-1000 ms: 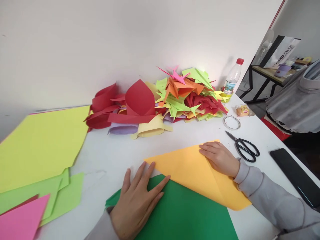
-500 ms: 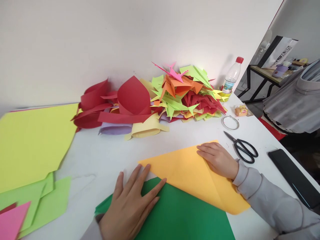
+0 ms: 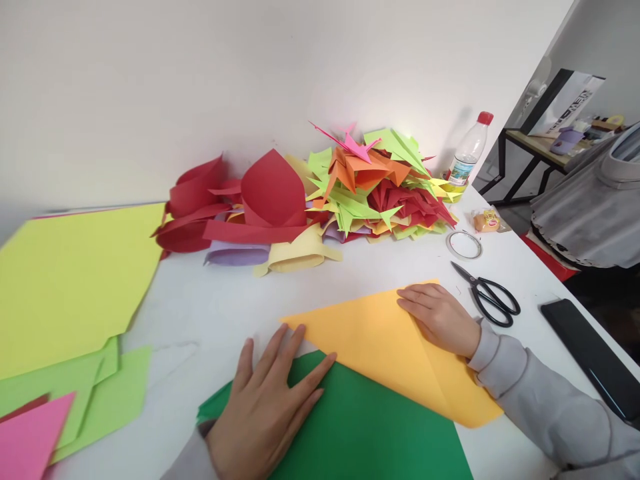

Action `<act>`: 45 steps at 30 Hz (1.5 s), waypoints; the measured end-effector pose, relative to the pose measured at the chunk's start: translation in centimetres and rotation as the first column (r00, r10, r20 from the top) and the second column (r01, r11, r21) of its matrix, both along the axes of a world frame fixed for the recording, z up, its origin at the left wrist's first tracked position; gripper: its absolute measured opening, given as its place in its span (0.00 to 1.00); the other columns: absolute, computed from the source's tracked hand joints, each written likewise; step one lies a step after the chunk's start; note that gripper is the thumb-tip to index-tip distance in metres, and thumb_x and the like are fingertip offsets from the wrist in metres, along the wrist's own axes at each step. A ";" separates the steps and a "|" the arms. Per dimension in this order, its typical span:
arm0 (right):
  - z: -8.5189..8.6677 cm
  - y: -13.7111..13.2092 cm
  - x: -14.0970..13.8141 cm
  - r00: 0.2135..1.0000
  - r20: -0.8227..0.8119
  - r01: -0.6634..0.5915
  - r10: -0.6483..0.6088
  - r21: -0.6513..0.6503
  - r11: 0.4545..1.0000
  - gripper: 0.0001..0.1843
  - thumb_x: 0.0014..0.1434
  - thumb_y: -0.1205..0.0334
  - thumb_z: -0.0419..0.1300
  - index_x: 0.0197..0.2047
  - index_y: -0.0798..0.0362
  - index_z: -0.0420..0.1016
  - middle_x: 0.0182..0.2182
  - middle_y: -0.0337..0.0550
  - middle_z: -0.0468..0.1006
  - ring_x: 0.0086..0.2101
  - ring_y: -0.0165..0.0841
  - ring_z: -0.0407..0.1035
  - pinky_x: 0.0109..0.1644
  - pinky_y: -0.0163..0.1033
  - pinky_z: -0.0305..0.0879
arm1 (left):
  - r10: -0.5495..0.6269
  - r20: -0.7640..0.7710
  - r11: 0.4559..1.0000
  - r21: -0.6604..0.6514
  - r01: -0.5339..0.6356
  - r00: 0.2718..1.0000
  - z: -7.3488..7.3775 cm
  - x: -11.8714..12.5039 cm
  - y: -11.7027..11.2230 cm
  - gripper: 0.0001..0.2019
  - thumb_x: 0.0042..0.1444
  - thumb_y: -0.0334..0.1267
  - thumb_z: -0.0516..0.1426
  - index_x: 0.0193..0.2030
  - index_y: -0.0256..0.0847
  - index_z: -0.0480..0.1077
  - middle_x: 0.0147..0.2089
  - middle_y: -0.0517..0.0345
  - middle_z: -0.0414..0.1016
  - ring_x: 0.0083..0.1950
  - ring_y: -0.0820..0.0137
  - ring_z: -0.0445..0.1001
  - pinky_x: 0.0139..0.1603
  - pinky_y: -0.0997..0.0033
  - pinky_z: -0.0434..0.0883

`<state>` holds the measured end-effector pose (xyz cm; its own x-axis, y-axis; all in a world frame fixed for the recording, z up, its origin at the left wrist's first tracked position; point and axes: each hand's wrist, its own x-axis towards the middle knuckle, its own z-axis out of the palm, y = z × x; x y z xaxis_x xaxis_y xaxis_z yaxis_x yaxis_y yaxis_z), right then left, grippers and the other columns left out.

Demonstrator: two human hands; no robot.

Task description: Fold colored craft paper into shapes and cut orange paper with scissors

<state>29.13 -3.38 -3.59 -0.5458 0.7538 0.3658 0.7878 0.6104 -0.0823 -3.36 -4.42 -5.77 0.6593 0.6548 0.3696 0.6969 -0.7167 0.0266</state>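
Note:
A folded orange-yellow paper sheet [image 3: 380, 340] lies on the white table [image 3: 215, 307], partly over a dark green sheet [image 3: 370, 427]. My left hand [image 3: 265, 407] lies flat with fingers spread, on the green sheet and the orange sheet's left corner. My right hand [image 3: 440, 317] rests palm down with fingers stretched out, pressing the orange sheet's upper right part. Neither hand holds anything.
A heap of folded paper shapes [image 3: 370, 190] and curled red, purple and cream sheets [image 3: 260, 213] lies by the wall. Scissors [image 3: 490, 297], a tape ring [image 3: 464, 245], a bottle [image 3: 467, 157] and a black phone [image 3: 593, 357] are at the right. Yellow-green sheets [image 3: 70, 280] and a pink sheet [image 3: 30, 437] lie at the left.
Both hands stay pressed on the paper; my left hand shifted slightly left along the orange sheet's corner. The view swayed a little.

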 end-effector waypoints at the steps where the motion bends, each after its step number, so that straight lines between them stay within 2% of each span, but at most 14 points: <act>1: 0.0 0.0 0.0 1.000 -0.002 -0.002 0.002 0.000 1.000 0.20 0.60 0.76 0.51 0.53 0.57 0.72 0.52 0.53 0.76 0.52 0.41 0.69 0.50 0.50 0.70 | -0.001 -0.002 1.000 0.002 0.002 1.000 0.1 0.1 -0.1 0.20 0.64 0.36 0.48 0.59 0.55 0.68 0.68 0.46 0.58 0.71 0.44 0.50 0.63 0.28 0.53; 4: -0.1 0.0 0.1 1.000 -0.009 -0.004 0.004 0.008 1.000 0.20 0.60 0.76 0.51 0.53 0.57 0.73 0.52 0.52 0.77 0.51 0.42 0.70 0.50 0.50 0.70 | -0.012 -0.020 1.000 0.012 0.012 1.000 0.4 0.6 -0.5 0.19 0.64 0.35 0.47 0.58 0.50 0.69 0.64 0.44 0.65 0.69 0.47 0.56 0.65 0.31 0.52; 7: -0.1 0.0 0.1 1.000 -0.006 0.000 0.000 0.008 1.000 0.20 0.61 0.76 0.50 0.53 0.56 0.73 0.52 0.51 0.77 0.51 0.42 0.70 0.51 0.50 0.70 | -0.006 -0.023 1.000 0.013 0.006 1.000 0.5 0.9 -0.8 0.19 0.64 0.36 0.47 0.58 0.48 0.69 0.62 0.44 0.67 0.67 0.50 0.61 0.66 0.33 0.51; 19: -0.3 0.0 0.2 1.000 -0.003 -0.005 0.005 0.018 1.000 0.20 0.61 0.76 0.50 0.53 0.57 0.73 0.52 0.52 0.76 0.51 0.42 0.70 0.50 0.51 0.71 | 0.005 -0.031 1.000 -0.007 -0.005 1.000 0.0 0.8 -0.9 0.20 0.64 0.37 0.48 0.61 0.51 0.66 0.65 0.43 0.64 0.68 0.48 0.58 0.65 0.32 0.52; 23: -0.3 0.0 0.2 1.000 -0.004 -0.004 0.004 0.012 1.000 0.20 0.61 0.76 0.51 0.53 0.56 0.73 0.53 0.52 0.76 0.52 0.42 0.70 0.51 0.51 0.71 | -0.035 -0.026 0.999 -0.008 0.034 0.999 -0.3 0.6 -0.8 0.20 0.64 0.38 0.49 0.62 0.54 0.65 0.67 0.46 0.61 0.69 0.48 0.56 0.65 0.32 0.52; 28: -0.4 0.1 0.2 1.000 -0.008 -0.003 0.003 0.010 1.000 0.20 0.61 0.76 0.50 0.53 0.56 0.73 0.53 0.53 0.76 0.52 0.42 0.70 0.51 0.52 0.71 | -0.021 -0.020 0.999 -0.045 0.020 1.000 0.3 0.9 -1.1 0.20 0.64 0.39 0.50 0.62 0.54 0.65 0.69 0.46 0.57 0.70 0.47 0.55 0.65 0.33 0.52; 32: -0.5 0.1 0.2 1.000 0.002 -0.007 0.007 0.014 1.000 0.19 0.61 0.76 0.50 0.53 0.57 0.73 0.53 0.51 0.76 0.52 0.43 0.70 0.52 0.52 0.71 | -0.051 -0.020 0.998 -0.041 0.050 0.998 0.7 1.2 -1.4 0.20 0.64 0.38 0.48 0.63 0.50 0.65 0.68 0.44 0.60 0.70 0.49 0.55 0.66 0.34 0.49; 37: -0.4 0.1 0.2 1.000 0.005 -0.006 0.006 0.006 1.000 0.19 0.62 0.75 0.50 0.53 0.56 0.73 0.53 0.51 0.76 0.52 0.42 0.70 0.52 0.51 0.70 | -0.090 -0.030 0.993 -0.072 0.088 0.995 0.9 1.5 -1.7 0.22 0.65 0.40 0.46 0.65 0.44 0.61 0.65 0.45 0.65 0.68 0.55 0.59 0.69 0.42 0.44; 40: -0.3 0.1 0.2 1.000 0.004 -0.010 0.010 0.010 1.000 0.19 0.61 0.75 0.51 0.52 0.58 0.73 0.53 0.52 0.76 0.51 0.43 0.69 0.51 0.51 0.71 | -0.080 -0.014 0.991 -0.107 0.078 0.997 1.0 1.6 -2.0 0.25 0.65 0.45 0.46 0.68 0.47 0.55 0.64 0.46 0.66 0.67 0.55 0.59 0.69 0.42 0.42; 43: -0.3 0.1 0.1 1.000 0.001 -0.014 0.014 0.024 1.000 0.18 0.61 0.76 0.51 0.52 0.60 0.73 0.52 0.52 0.76 0.51 0.43 0.70 0.50 0.51 0.71 | -0.073 -0.002 0.988 -0.135 0.072 0.997 1.0 1.7 -2.1 0.27 0.64 0.50 0.47 0.69 0.50 0.55 0.64 0.46 0.65 0.67 0.53 0.58 0.68 0.40 0.43; 45: -0.4 0.1 0.2 1.000 0.002 -0.013 0.013 0.025 1.000 0.18 0.61 0.75 0.51 0.52 0.59 0.73 0.53 0.52 0.76 0.51 0.43 0.69 0.51 0.51 0.70 | -0.061 0.009 0.987 -0.149 0.061 0.998 0.9 1.7 -2.2 0.26 0.64 0.49 0.47 0.68 0.52 0.55 0.64 0.47 0.64 0.67 0.52 0.58 0.68 0.39 0.45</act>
